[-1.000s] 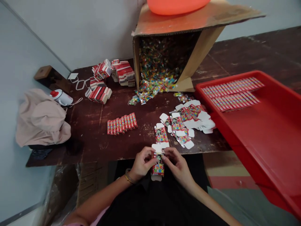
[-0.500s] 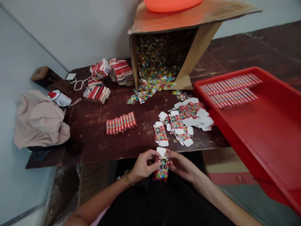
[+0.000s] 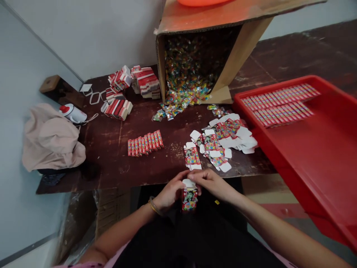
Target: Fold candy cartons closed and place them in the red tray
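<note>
Hands meet just below the near edge of the dark wooden table (image 3: 111,163), over the lap of the person. The left hand (image 3: 169,194) is curled around the left side of a small printed carton (image 3: 189,199), which stands upright between the two hands, and its fingers are closed on it. The right hand (image 3: 212,183) comes from the other side. Its fingers are bent and press on the white top flap of the carton, so both hands have hold of it. On the table just above the hands lies one flat carton blank (image 3: 192,157), and to the right of it a loose pile of blanks (image 3: 227,138). A row of finished cartons (image 3: 145,143) lies more to the left. At the back a tipped cardboard box (image 3: 223,15) spills wrapped candies (image 3: 178,106). A red tray (image 3: 312,163) at the right holds two rows of cartons (image 3: 279,106).
</note>
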The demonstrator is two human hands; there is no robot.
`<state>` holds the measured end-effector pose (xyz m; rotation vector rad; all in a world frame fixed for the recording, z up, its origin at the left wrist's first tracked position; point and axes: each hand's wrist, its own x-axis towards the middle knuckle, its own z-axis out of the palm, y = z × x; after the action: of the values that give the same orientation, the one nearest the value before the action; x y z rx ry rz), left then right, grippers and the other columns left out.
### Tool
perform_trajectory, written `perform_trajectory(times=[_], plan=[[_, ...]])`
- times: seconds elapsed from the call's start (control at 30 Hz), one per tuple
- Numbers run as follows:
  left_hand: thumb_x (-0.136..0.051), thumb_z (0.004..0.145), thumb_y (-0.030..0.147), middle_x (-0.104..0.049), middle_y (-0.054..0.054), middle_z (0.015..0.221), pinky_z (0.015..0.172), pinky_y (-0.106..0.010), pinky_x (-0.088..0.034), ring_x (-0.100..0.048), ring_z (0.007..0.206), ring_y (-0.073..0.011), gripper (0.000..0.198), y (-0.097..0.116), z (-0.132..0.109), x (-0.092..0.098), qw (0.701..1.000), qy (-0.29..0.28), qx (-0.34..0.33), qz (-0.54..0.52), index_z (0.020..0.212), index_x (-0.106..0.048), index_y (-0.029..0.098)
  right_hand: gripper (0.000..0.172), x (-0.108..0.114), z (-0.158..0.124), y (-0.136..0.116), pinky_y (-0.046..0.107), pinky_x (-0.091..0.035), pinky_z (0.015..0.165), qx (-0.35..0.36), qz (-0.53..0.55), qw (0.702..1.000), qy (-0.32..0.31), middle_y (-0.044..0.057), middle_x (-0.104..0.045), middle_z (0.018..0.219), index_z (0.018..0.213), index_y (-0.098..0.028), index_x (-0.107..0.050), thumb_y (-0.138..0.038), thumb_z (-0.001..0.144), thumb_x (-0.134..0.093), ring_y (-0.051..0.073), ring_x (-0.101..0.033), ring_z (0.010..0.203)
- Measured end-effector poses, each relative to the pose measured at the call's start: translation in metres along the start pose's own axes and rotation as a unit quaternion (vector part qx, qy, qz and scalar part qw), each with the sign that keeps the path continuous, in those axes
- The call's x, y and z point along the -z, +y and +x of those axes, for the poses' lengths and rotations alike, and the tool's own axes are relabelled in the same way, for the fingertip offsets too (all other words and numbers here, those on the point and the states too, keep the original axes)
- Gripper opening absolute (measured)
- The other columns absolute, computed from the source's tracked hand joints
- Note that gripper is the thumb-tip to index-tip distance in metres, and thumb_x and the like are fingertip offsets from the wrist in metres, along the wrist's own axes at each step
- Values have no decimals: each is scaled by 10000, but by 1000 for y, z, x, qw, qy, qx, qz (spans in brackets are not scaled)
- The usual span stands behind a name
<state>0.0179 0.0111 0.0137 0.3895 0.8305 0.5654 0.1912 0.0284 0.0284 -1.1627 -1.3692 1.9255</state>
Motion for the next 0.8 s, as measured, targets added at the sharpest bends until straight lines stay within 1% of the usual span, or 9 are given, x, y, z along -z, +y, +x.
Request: perform_trajectory(times=[0.1, 0.23, 0.4, 0.5, 0.57, 0.6, 0.67, 0.73, 0.8], plan=[[-565, 707, 266, -659, -85, 917, 699, -327, -467, -633, 751, -204, 541, 0, -2, 1, 999, -44, 12, -9, 1236, -507, 167, 335, 1, 1, 5, 217, -411, 487, -20, 2, 1000, -17, 14, -649, 692, 882, -168, -736, -481, 812, -638, 101, -489, 504], [-661, 691, 294, -663, -91, 941, 723, -329, -482, -647, 783, -216, 573, -1, -4, 10, 992, -118, 34, 21, 1235, -522, 176, 283, 7, -3, 0, 253, -475, 609, 68, -111, 991, 15, 41, -672, 797, 890, -184, -741, -420, 875, -586, 139, -571, 633], [-717, 689, 321, -665, -54, 936, 788, -292, -468, -616, 850, -190, 553, 1, -8, 23, 989, -65, 36, 129, 1211, -576, 203, 251, 7, -14, -3, 361, -440, 934, 174, -239, 954, -54, 87, -594, 1146, 1083, -250, -697, -314, 935, -505, 213, -552, 1046], [-696, 720, 329, -650, -66, 1044, 858, -303, -455, -599, 931, -195, 548, 5, -7, 22, 990, -44, -26, 131, 1238, -567, 205, 435, -9, -16, 18, 426, -330, 1066, 171, -231, 958, 17, 92, -411, 1390, 1322, -291, -516, -309, 891, -574, 253, -405, 1259], [-661, 758, 332, -638, -79, 1096, 879, -314, -454, -597, 962, -198, 537, 9, -4, 21, 991, -19, -88, 100, 1267, -540, 209, 649, -22, -13, 39, 428, -340, 1064, 149, -141, 975, 88, 104, -343, 1439, 1433, -294, -326, -333, 858, -623, 249, -393, 1275], [-649, 772, 329, -636, -82, 1102, 879, -317, -457, -598, 970, -199, 522, 13, -3, 21, 989, 1, -119, 87, 1268, -533, 211, 695, -27, -10, 49, 413, -402, 1011, 127, -81, 984, 97, 116, -399, 1394, 1439, -283, -294, -357, 842, -642, 240, -469, 1203], [-656, 772, 310, -638, -77, 1081, 858, -300, -465, -599, 960, -189, 472, 23, -1, 24, 978, 54, -179, 90, 1219, -551, 203, 600, -28, -3, 62, 341, -518, 799, 67, 21, 995, 67, 96, -589, 1130, 1342, -238, -422, -417, 821, -657, 195, -609, 900], [-693, 743, 296, -646, -49, 982, 783, -256, -473, -602, 858, -153, 384, 36, 0, 33, 963, 103, -206, 140, 1095, -591, 181, 426, -18, 5, 60, 266, -505, 616, 21, 59, 997, 47, 23, -622, 803, 1137, -192, -572, -460, 815, -649, 142, -580, 640], [-742, 694, 294, -639, -15, 868, 704, -224, -463, -580, 741, -120, 340, 49, 1, 44, 954, 87, -171, 230, 974, -605, 161, 342, -1, 13, 43, 234, -467, 556, 21, 30, 997, 64, -10, -591, 689, 1021, -176, -617, -466, 839, -616, 121, -543, 569]])
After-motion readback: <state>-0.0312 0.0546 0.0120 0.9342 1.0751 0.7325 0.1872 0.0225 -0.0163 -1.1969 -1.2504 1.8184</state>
